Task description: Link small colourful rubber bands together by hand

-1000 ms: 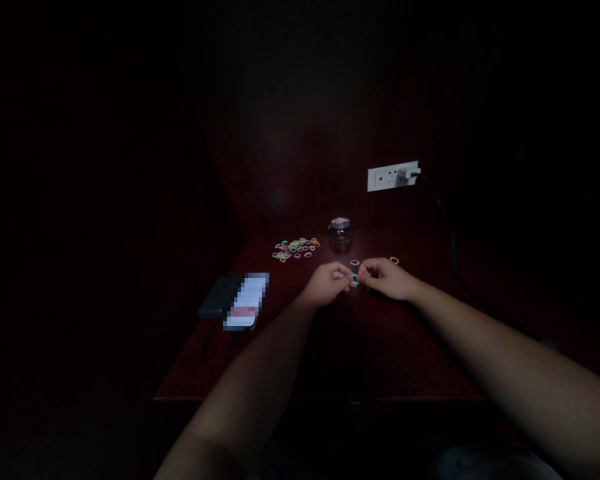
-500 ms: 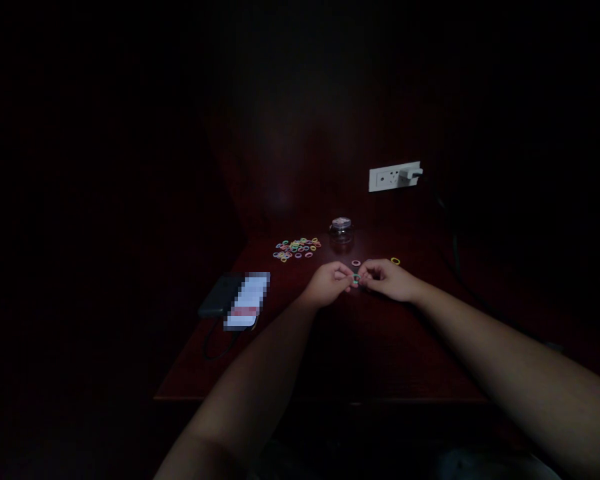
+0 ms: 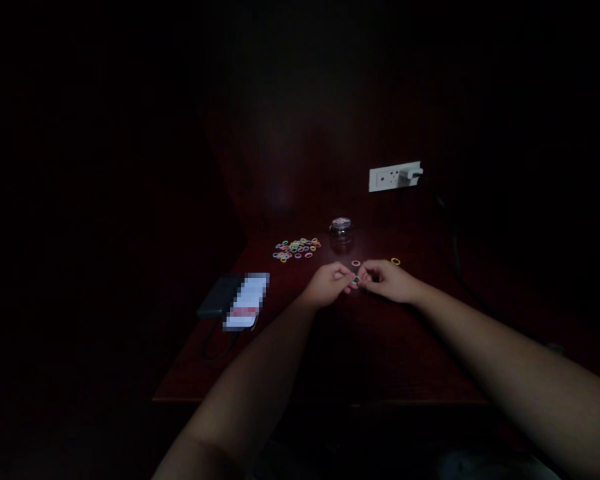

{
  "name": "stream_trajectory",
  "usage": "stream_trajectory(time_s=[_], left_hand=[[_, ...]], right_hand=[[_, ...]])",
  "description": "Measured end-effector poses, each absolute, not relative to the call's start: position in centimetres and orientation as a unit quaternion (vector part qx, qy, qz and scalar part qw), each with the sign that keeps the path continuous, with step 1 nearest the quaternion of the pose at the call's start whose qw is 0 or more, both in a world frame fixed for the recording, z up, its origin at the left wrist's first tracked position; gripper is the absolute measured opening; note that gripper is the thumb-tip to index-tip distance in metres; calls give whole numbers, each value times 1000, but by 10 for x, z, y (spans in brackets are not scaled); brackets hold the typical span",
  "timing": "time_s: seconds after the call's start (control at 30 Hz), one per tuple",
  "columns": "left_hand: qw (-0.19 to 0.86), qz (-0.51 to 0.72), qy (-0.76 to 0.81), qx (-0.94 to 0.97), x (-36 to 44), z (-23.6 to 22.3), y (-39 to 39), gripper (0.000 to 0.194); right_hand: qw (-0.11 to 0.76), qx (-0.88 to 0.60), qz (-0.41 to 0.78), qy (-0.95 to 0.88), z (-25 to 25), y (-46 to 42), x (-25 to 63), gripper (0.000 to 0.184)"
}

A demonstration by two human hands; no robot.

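Note:
Between my fingertips is a small green hair tie (image 3: 357, 280), partly covered by the fingers. My left hand (image 3: 329, 284) pinches its left side, and my right hand (image 3: 385, 280) pinches its right side. Just beyond the hands a pink hair tie (image 3: 356, 263) lies on the table, and a yellow hair tie (image 3: 395, 261) lies behind my right hand. Farther left, a loose spread of several coloured hair ties (image 3: 297, 248) rests on the dark red tabletop (image 3: 380, 360).
A clear lidded jar (image 3: 341, 228) stands at the back near the wall. On the left lie a phone (image 3: 247, 300) with a blurred screen and a dark power bank (image 3: 219, 297) with a cable. A plug sits in the wall socket (image 3: 394, 177), its cord running down the right side.
Both hands stay almost in place. The green hair tie between them has shifted slightly and shows less of its loop now.

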State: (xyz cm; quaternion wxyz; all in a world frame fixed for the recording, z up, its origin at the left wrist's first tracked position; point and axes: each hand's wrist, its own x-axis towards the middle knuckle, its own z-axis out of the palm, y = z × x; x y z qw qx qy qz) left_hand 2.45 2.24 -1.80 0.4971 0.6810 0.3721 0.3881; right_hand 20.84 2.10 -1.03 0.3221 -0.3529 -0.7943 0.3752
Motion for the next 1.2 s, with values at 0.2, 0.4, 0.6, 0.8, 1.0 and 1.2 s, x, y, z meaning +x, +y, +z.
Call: stream_trajectory(time_s=[0.2,0.4,0.6,0.8,1.0,1.2], left_hand=[[487,393,369,687,23,-22,24,12],[471,399,378,690,23,-20,22,17],[470,398,382,689,23,-20,21,21],[479,397,355,698,21,-26,25,26],[467,391,378,697,20,-25,25,23],[472,379,385,697,20,-25,25,19]], right_hand=[[333,-354,395,-780,-12,23,209,23],[333,-364,403,-771,-11,22,209,29],[331,-374,392,-773,-11,23,209,30],[332,-378,383,-775,-12,24,210,30],[338,-375,362,-783,-13,25,210,25],[339,-378,360,-783,-14,25,210,25]])
